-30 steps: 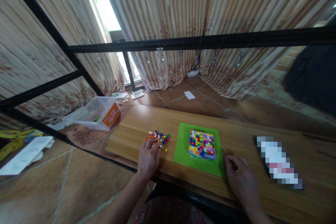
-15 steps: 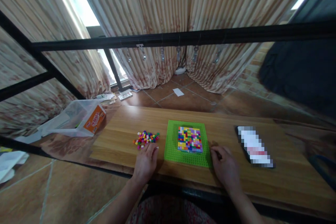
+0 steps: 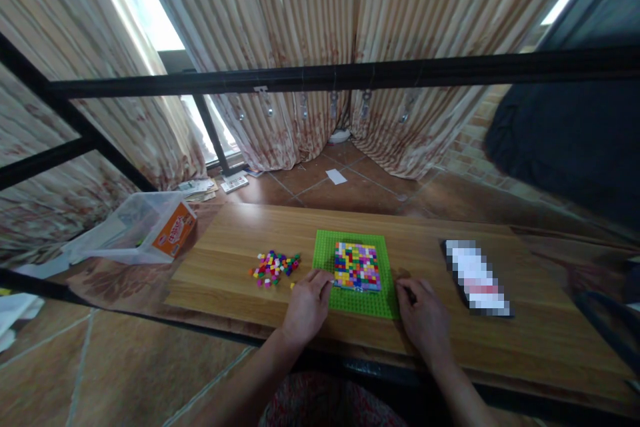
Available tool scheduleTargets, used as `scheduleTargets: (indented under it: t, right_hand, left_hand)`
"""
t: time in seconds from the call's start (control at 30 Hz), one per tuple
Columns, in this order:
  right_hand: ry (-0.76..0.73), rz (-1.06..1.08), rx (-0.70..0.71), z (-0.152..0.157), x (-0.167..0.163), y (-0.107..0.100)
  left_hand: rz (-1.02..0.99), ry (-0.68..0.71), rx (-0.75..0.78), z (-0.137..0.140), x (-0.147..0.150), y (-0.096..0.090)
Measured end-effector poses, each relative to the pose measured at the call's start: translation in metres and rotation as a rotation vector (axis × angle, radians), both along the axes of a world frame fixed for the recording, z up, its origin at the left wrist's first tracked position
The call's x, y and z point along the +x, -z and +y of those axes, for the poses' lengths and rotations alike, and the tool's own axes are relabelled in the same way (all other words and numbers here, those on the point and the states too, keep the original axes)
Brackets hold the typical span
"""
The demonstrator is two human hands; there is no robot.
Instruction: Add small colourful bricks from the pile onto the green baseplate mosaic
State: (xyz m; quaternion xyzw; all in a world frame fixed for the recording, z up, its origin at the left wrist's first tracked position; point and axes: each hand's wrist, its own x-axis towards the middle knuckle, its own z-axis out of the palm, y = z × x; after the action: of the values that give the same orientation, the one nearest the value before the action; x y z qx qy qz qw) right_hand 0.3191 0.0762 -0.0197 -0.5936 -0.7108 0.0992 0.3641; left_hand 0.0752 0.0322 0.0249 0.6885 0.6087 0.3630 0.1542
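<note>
Brick block (image 3: 357, 267); just beside left hand (image 3: 307, 305)

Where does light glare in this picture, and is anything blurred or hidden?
Head view: the window is washed out white between the curtains; a pale sheen lies on the table, far left corner; square blocks mask the phone screen; the loose bricks look slightly soft.

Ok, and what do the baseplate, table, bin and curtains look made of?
Baseplate: probably plastic, fairly matte, bright green with small regular studs.
Table: wood or wood-look laminate, slightly glossy, with grain and a pale sheen at its far left.
Bin: likely plastic, cloudy, with partly see-through walls.
Curtains: fabric, seemingly matte, hanging in folds with a reddish print.
</note>
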Motion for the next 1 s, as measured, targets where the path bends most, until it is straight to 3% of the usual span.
scheduleTargets:
  t: [0.23,0.8,1.0]
  right_hand:
    - [0.001,0.016,-0.009,0.001,-0.001,-0.001]
    - [0.006,0.014,-0.032,-0.001,-0.002,-0.003]
    - [-0.008,0.017,-0.006,0.0,-0.002,-0.003]
  left_hand:
    - [0.113,-0.019,-0.057,0.004,0.002,0.006]
    - [-0.045,-0.034,-0.011,0.004,0.004,0.011]
    - [-0.189,-0.06,-0.052,-0.001,0.005,0.01]
